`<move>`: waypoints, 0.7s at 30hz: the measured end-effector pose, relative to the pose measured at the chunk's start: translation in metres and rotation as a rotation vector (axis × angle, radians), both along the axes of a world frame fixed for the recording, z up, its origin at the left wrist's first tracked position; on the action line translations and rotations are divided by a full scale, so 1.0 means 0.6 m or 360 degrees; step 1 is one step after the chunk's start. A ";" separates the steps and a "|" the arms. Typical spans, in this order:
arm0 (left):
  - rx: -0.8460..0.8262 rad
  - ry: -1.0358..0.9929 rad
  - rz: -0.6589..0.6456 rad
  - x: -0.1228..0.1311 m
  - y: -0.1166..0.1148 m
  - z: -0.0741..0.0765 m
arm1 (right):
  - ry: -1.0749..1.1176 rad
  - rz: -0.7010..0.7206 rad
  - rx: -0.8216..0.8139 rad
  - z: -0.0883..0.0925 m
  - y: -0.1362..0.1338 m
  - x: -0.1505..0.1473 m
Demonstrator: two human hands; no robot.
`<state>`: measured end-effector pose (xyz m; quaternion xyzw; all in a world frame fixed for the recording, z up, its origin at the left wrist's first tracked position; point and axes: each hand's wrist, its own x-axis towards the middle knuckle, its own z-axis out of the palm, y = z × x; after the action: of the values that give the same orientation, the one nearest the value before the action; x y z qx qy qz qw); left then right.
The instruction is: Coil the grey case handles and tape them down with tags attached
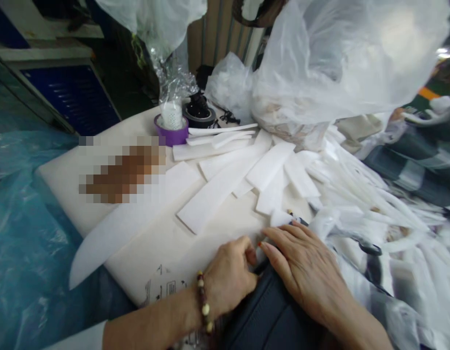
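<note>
A dark, stitched item (272,311) lies at the bottom centre, partly under both hands. My left hand (230,274), with a beaded bracelet (203,301) at its wrist, has its fingers curled at the upper left edge of the dark item; what its fingertips pinch is too small to make out. Over the item's upper right part my right hand (305,267) rests with its fingers stretched forward and thumb apart. Printed clear plastic (170,287) lies left of my left wrist. White foam strips (213,194) are fanned out beyond the hands.
Purple tape (171,133) and black tape (200,116) stand at the table's (159,243) back. Large clear bags (319,63) bulge at the back right. White plastic wrapping (378,209) is heaped right; blue plastic (24,243) hangs left. A pixelated patch covers something brown.
</note>
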<state>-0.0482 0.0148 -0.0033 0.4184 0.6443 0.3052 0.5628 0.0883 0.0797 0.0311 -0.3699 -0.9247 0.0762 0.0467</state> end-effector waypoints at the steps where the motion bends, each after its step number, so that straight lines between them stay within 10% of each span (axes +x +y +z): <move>1: -0.0048 -0.0051 0.0041 0.003 -0.001 0.001 | -0.0014 -0.0024 -0.0037 0.002 -0.001 -0.003; 9: -0.0002 -0.0122 0.0052 -0.001 -0.012 -0.045 | -0.0045 -0.0128 0.0018 0.010 -0.007 -0.011; 17: 0.0526 0.0584 -0.0145 -0.005 -0.026 -0.003 | -0.0018 -0.0160 0.0142 0.011 -0.015 -0.011; 21: 0.0582 0.0547 -0.0215 0.016 -0.009 -0.022 | 0.0042 -0.0126 0.0091 0.003 -0.003 -0.015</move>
<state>-0.0389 0.0092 -0.0163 0.6009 0.6352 0.3027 0.3792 0.0790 0.0777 0.0327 -0.4039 -0.9104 0.0527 0.0724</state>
